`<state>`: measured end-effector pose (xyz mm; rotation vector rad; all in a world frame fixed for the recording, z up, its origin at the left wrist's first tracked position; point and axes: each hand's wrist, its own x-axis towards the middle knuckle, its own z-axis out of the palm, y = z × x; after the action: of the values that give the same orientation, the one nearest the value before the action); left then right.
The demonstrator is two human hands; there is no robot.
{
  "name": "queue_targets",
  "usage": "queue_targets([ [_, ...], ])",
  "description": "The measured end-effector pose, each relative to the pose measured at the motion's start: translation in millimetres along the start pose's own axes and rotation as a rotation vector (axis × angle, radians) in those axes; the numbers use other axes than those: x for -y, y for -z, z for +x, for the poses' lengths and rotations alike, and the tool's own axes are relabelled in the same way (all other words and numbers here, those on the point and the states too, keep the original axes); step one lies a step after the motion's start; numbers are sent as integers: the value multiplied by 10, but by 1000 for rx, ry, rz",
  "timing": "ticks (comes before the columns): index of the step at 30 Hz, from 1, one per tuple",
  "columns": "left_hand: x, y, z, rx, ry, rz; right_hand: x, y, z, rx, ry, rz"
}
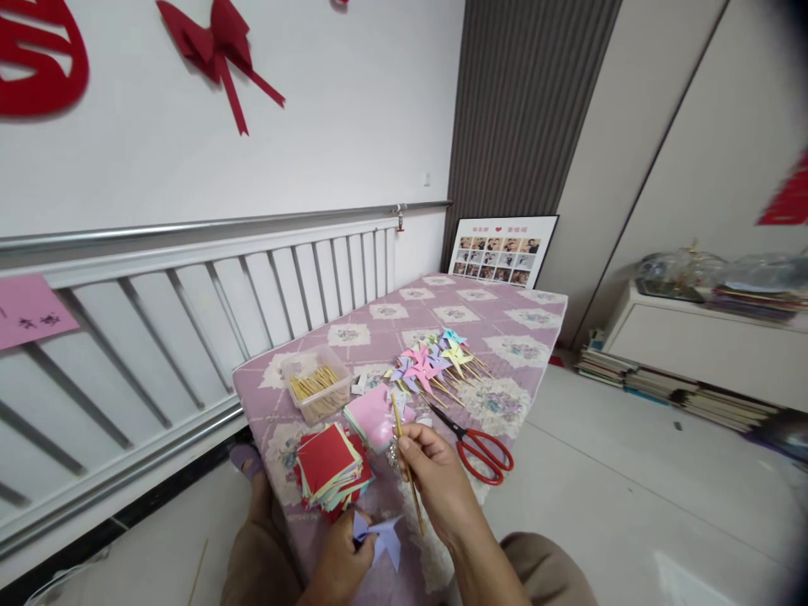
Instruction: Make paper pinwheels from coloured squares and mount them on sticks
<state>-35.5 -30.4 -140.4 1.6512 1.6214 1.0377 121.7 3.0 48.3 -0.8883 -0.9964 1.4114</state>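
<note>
My left hand (345,551) is closed on a lilac paper pinwheel (386,539), low over the near edge of the cloth-covered table. In my right hand (435,475), a thin wooden stick (414,497) is pinched between thumb and fingers, slanting up and away from me. Just beyond that hand lie a pink stack of paper squares (372,414) and a small clear bag of shiny bits (394,453). Beside my left hand is a pile of coloured paper squares (328,461), red on top. Finished pinwheels on sticks (429,362) lie heaped farther back.
Red-handled scissors (483,454) rest open at the table's right edge. A clear plastic box (317,391) holds many wooden sticks. The patterned tablecloth (404,311) stretches back to a framed photo board (502,248). A white radiator (278,290) runs along the left.
</note>
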Motion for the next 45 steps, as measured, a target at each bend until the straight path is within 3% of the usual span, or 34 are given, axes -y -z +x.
queue_targets([
  [10,50,1,7,19,-26,-2,-13,-18,30,-30,4,-57],
  [18,65,11,-6,-15,44,-50,-141,213,144,-117,102,-37],
  [24,10,50,-9,-34,16,-54,-155,314,134,-173,116,-113],
  [35,45,64,-10,-2,-25,-62,-138,326,124,-254,142,-257],
  [45,48,55,-9,-64,-53,-46,-117,326,115,-252,155,-282],
])
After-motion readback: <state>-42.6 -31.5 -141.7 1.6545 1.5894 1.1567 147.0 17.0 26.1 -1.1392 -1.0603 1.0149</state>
